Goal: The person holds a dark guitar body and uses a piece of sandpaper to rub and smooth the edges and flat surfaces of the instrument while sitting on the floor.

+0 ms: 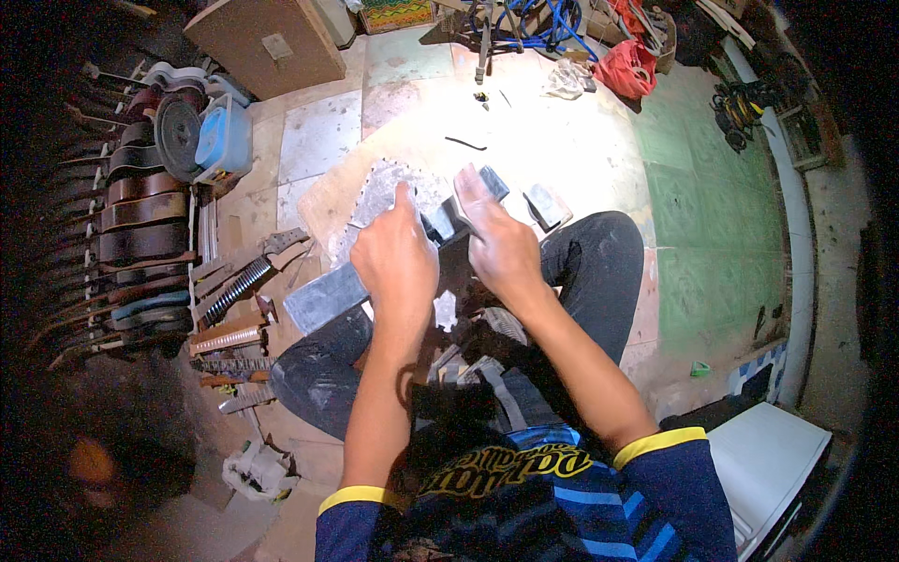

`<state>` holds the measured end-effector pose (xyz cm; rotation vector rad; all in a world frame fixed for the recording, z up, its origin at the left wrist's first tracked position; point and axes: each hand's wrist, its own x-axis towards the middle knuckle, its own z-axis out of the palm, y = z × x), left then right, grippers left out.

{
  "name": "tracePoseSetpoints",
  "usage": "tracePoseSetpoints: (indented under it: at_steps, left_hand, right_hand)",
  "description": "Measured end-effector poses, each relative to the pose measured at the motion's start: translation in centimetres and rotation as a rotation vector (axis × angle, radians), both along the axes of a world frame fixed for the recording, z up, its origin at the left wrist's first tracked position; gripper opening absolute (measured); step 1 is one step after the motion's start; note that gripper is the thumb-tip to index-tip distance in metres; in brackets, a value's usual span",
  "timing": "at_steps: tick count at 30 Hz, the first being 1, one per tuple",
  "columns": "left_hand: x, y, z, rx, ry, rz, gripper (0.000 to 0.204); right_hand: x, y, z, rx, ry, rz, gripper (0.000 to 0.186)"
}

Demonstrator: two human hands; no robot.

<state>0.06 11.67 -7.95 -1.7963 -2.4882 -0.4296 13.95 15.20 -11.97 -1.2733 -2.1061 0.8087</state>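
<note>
A long, dusty grey bar lies slantwise across the space between my knees, from lower left to upper right. My left hand is closed around it near the middle, thumb pointing away from me. Farther along, my right hand grips the bar near its upper end, with a whitish, dusty look to the fingers. Both hands hide much of the bar, so its exact kind is unclear. Beyond my left hand, a grey sheet with a jagged edge rests on a tan board. A small grey block sits right of my right hand.
Guitar bodies line a rack at the left, beside a plastic tub. Tools and a black coil spring lie by my left knee. A red bag and blue cables are at the back. A white box stands lower right.
</note>
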Motion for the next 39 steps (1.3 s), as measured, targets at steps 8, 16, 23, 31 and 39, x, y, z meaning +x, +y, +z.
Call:
tracePoseSetpoints:
  at_steps: [8,16,23,31,39]
  left_hand:
    - [-1.3,0.6,-0.1,0.026,0.005,-0.038,0.045]
    - [-0.8,0.7,-0.1,0.01,-0.01,-0.026,0.044]
    - [-0.5,0.8,-0.5,0.015,-0.012,-0.028,0.044]
    - [-0.9,0.8,-0.4,0.053,-0.015,-0.031,0.044]
    - [-0.9,0.9,-0.5,0.054,0.026,-0.048,0.045]
  right_hand:
    - [0.0,0.5,-0.6,-0.211,0.469,0.122,0.064]
    - [0.1,0.0,-0.3,-0.675,0.678,0.166,0.059]
    - [-1.1,-1.8,-4.6,-0.229,0.418,0.09,0.06]
    - [-1.0,-1.2,-1.4,-0.146,0.094,0.024,0.059]
    - [-0.8,-1.1,-2.5,-0.041,0.224,0.004,0.059]
